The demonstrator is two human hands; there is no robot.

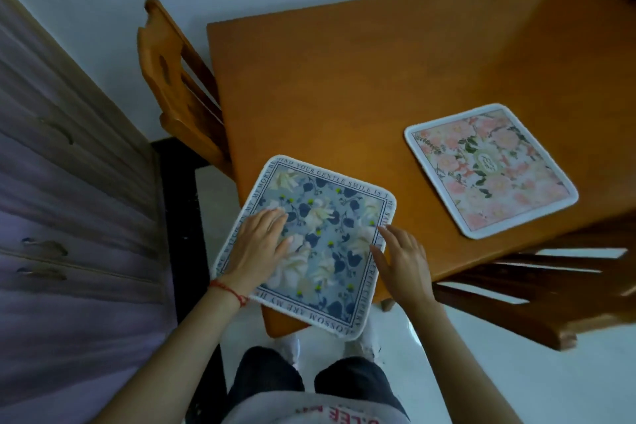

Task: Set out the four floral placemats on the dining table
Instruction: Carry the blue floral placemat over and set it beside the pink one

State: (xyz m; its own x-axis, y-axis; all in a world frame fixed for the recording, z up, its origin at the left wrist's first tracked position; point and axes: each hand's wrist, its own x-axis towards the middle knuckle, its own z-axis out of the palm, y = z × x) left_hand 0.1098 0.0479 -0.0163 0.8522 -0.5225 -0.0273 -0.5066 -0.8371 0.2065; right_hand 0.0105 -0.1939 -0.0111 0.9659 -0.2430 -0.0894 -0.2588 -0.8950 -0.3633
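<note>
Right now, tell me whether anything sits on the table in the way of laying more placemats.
Nothing visible does. The blue placemat lies at the near corner under the left hand, the right hand at its edge. The pink placemat lies apart to the right. The table beyond them shows bare wood.

Two placemats on the table (344, 86) (nearer one (320, 237) left, other (492, 169) right)

Blue mat (318, 244): left edge part hidden under left hand (256, 248). Chair (537, 289): cut by right edge. Pink mat (490, 170): centre lettering illegible.
</note>
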